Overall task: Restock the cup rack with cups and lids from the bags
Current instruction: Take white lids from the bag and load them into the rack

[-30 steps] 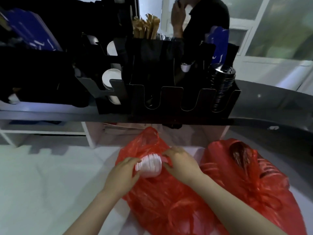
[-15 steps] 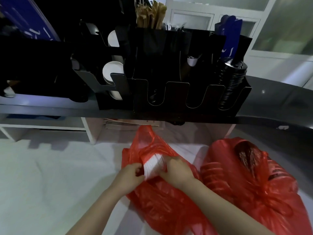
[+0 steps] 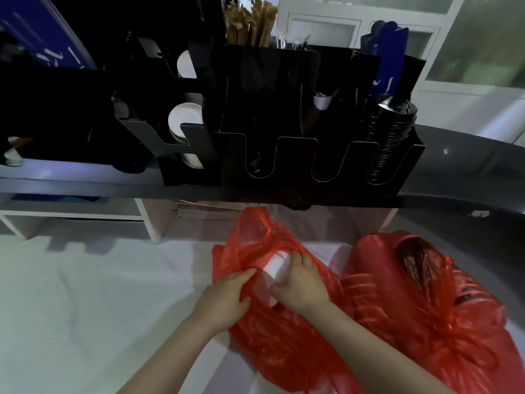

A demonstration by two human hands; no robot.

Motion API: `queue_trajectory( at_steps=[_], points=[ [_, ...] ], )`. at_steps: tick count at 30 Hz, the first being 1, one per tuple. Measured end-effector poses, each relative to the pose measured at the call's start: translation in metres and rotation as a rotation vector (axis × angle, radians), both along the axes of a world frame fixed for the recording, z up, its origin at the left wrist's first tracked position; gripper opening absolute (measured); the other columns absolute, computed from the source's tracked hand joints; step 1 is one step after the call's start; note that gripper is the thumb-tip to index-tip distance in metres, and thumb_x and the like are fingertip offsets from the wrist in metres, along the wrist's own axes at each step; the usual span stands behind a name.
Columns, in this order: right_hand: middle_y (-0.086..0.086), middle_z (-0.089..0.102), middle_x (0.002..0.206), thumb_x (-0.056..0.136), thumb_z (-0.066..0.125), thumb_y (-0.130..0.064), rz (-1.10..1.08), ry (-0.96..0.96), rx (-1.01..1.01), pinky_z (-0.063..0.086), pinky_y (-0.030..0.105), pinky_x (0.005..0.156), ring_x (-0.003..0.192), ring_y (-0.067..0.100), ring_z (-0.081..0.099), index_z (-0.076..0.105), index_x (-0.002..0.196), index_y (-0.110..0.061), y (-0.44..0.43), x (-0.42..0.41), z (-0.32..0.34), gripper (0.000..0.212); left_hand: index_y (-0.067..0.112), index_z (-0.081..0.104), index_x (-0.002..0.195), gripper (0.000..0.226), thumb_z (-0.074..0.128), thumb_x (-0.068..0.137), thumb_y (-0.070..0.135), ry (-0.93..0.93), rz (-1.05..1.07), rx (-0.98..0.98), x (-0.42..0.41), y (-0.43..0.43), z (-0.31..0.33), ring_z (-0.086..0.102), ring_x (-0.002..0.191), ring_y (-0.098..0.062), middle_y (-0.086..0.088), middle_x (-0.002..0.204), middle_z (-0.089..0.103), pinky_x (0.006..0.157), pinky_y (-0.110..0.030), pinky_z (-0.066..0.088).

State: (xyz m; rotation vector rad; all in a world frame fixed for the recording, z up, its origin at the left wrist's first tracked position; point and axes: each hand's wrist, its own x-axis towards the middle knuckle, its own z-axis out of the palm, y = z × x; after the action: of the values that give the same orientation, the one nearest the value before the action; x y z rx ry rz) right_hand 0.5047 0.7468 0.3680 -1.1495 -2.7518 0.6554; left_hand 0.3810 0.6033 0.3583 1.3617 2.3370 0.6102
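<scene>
At the foot of the cup rack (image 3: pixel 312 155), we see the right hand (image 3: pixel 301 285) with its fingers curled over a white stack (image 3: pixel 277 265) of ribbed pieces; we cannot tell whether they are lids or cups. The left hand (image 3: pixel 224 300) pinches the thin film of the red bag (image 3: pixel 284 342) at its mouth. The stack sits in that mouth, half veiled by plastic, low on the white-covered table (image 3: pixel 71 308) and well below the rack.

A second ago both hands held the stack between them, nearly bare of plastic. Now the left hand has let go of it and taken the bag's edge, the right hand has closed further round it, and red film lies across its near end. We judge that the hands are working the stack free of the clinging bag, so no restocking has happened with it yet.

Compared with the earlier frames, the view has tipped lower and nearer, and the figure behind the rack is out of shot. The second red bag (image 3: pixel 426 302) lies as before to the right, the black lids (image 3: pixel 389 137) fill the rack's right slot, and the two middle slots look nearly empty.
</scene>
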Motion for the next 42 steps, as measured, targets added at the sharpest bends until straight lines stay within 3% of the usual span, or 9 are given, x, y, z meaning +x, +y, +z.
queue_trajectory(
  at_steps=[4, 8, 16, 19, 21, 26, 33, 39, 42],
  points=[
    [0.006, 0.04, 0.124, 0.068, 0.068, -0.042, -0.033, 0.056, -0.028, 0.042, 0.028, 0.083, 0.109, 0.026, 0.05, 0.036, 0.133, -0.012, 0.016, 0.012, 0.017, 0.078, 0.033, 0.024, 0.148, 0.065, 0.052, 0.089, 0.031, 0.087, 0.105, -0.014, 0.0, 0.002, 0.007, 0.029, 0.139, -0.012, 0.008, 0.156, 0.021, 0.108, -0.033, 0.034],
    [-0.006, 0.035, 0.113, 0.065, 0.066, -0.04, 0.015, 0.113, -0.114, 0.043, 0.023, 0.067, 0.091, 0.016, 0.051, 0.037, 0.132, -0.021, 0.022, 0.024, 0.033, 0.076, 0.03, 0.029, 0.146, 0.063, 0.054, 0.088, 0.03, 0.053, 0.126, 0.03, -0.002, 0.005, 0.016, 0.035, 0.136, -0.013, 0.007, 0.152, 0.032, 0.107, -0.033, 0.035],
    [-0.017, 0.033, 0.125, 0.057, 0.063, -0.039, 0.087, 0.441, -0.086, 0.036, 0.009, 0.084, 0.109, 0.0, 0.039, 0.029, 0.136, -0.029, 0.014, 0.042, 0.067, 0.087, 0.04, 0.059, 0.112, 0.044, 0.057, 0.084, 0.006, -0.183, 0.205, 0.491, 0.016, 0.016, 0.058, 0.058, 0.103, -0.004, 0.016, 0.113, 0.063, 0.086, -0.02, 0.046],
    [-0.015, 0.039, 0.13, 0.061, 0.065, -0.035, 0.071, 0.568, -0.073, 0.043, 0.022, 0.094, 0.117, 0.002, 0.042, 0.03, 0.136, -0.032, 0.013, 0.048, 0.086, 0.083, 0.049, 0.057, 0.109, 0.052, 0.06, 0.083, 0.003, -0.334, 0.106, 0.59, 0.021, 0.015, 0.079, 0.059, 0.102, 0.006, 0.027, 0.107, 0.065, 0.078, -0.006, 0.044],
    [-0.016, 0.042, 0.128, 0.061, 0.066, -0.034, 0.056, 0.635, -0.052, 0.044, 0.024, 0.094, 0.117, 0.002, 0.043, 0.032, 0.135, -0.031, 0.013, 0.052, 0.1, 0.082, 0.044, 0.055, 0.121, 0.054, 0.064, 0.083, 0.007, -0.357, 0.046, 0.606, 0.022, 0.015, 0.09, 0.059, 0.105, 0.005, 0.025, 0.114, 0.063, 0.083, -0.012, 0.047],
    [-0.02, 0.044, 0.125, 0.066, 0.072, -0.026, -0.002, 0.765, -0.012, 0.045, 0.026, 0.094, 0.117, 0.003, 0.045, 0.031, 0.136, -0.034, 0.021, 0.059, 0.129, 0.082, 0.031, 0.053, 0.128, 0.049, 0.065, 0.085, 0.013, -0.276, 0.092, 0.651, 0.021, 0.023, 0.113, 0.059, 0.108, 0.001, 0.015, 0.117, 0.064, 0.094, -0.029, 0.048],
    [-0.012, 0.047, 0.125, 0.068, 0.074, -0.019, -0.1, 0.927, 0.096, 0.049, 0.041, 0.093, 0.114, 0.01, 0.048, 0.036, 0.135, -0.027, 0.049, 0.069, 0.174, 0.077, 0.037, 0.05, 0.12, 0.049, 0.061, 0.086, 0.005, -0.199, 0.058, 0.683, 0.024, 0.042, 0.146, 0.061, 0.102, -0.002, 0.012, 0.112, 0.063, 0.09, -0.024, 0.048],
    [-0.003, 0.042, 0.133, 0.067, 0.077, -0.019, -0.159, 0.992, 0.26, 0.036, 0.027, 0.097, 0.116, 0.005, 0.039, 0.032, 0.141, -0.018, 0.076, 0.056, 0.213, 0.087, 0.021, 0.051, 0.132, 0.047, 0.059, 0.087, 0.007, -0.01, 0.002, 0.691, 0.02, 0.063, 0.178, 0.054, 0.114, -0.003, 0.005, 0.122, 0.061, 0.1, -0.022, 0.041],
    [-0.002, 0.038, 0.137, 0.068, 0.078, -0.02, -0.162, 0.988, 0.309, 0.031, 0.025, 0.098, 0.115, -0.001, 0.032, 0.028, 0.143, -0.019, 0.086, 0.043, 0.23, 0.091, 0.021, 0.052, 0.132, 0.047, 0.06, 0.086, 0.01, 0.141, -0.005, 0.691, 0.016, 0.071, 0.192, 0.05, 0.119, -0.003, 0.008, 0.129, 0.056, 0.098, -0.01, 0.032]
  ],
)
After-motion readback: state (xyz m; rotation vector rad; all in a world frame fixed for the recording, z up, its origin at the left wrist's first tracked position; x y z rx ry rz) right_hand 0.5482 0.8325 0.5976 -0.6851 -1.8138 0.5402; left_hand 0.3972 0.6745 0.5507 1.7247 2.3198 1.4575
